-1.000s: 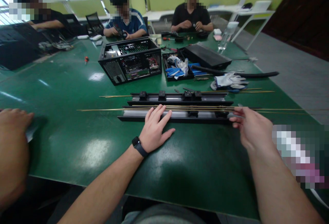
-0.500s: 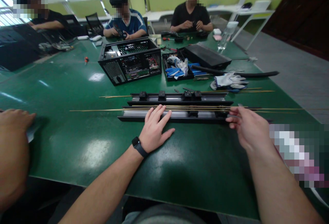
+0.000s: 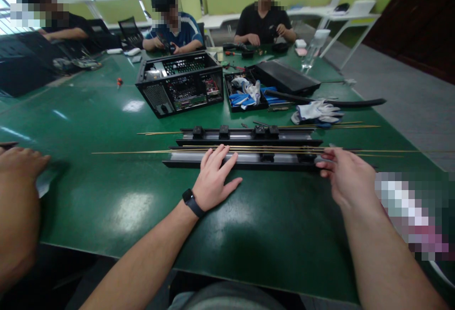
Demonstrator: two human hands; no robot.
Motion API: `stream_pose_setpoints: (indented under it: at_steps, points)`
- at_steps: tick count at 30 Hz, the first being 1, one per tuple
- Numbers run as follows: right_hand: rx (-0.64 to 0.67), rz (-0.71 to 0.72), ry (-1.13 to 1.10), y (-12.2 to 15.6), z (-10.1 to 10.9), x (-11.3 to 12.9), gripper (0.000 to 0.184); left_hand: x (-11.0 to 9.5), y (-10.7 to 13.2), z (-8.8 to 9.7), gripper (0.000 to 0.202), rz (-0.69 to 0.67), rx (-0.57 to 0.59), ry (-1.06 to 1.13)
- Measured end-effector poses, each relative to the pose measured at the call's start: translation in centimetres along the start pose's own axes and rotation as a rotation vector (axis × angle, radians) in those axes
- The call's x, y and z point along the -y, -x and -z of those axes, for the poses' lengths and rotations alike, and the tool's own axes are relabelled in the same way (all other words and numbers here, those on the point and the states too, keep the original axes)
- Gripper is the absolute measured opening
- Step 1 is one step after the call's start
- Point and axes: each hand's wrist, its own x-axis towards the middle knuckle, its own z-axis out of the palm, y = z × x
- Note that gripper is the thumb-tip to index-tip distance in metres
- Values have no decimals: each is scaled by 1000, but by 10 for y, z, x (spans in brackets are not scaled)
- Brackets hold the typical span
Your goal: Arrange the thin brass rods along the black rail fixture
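My left hand [image 3: 217, 177] lies open, palm down and fingers spread, across the near black rail [image 3: 199, 163] with its pale inner strip. Its fingertips touch thin brass-coloured rods [image 3: 256, 149] that run lengthwise along the rail and stick out past both ends. At the rail's right end, my right hand [image 3: 350, 172] has its fingers pinched together close to the rods. A small greyish thing shows at those fingertips, too small and blurred to name. Behind lies a second black rail [image 3: 234, 135] carrying several black blocks [image 3: 223, 132].
Beyond the rails stand an opened computer case [image 3: 181, 85], a black tray [image 3: 245, 106] with gloves, and white gloves [image 3: 318, 112]. A long black strip [image 3: 355, 103] and a clear bottle [image 3: 314, 49] are at right. Another person's hand [image 3: 23, 160] rests at left.
My right hand has shifted slightly right, while one rod's left end now reaches a little further left. My left hand has stayed put. Across the table, a person's hand has lowered towards the tabletop.
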Motion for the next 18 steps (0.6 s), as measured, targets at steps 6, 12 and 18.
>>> stream_pose_setpoints:
  at_steps: [6, 12, 18]
  points:
    - [57, -11, -9, 0, 0, 0, 26, 0, 0, 1, 74, -6, -1, -3]
    - [40, -21, -12, 1, 0, 1, 24, -1, -1, 1, 74, 3, 3, -3]
    - [32, -4, -21, 0, 1, -1, 27, -1, -1, 2, 75, 9, 9, -2]
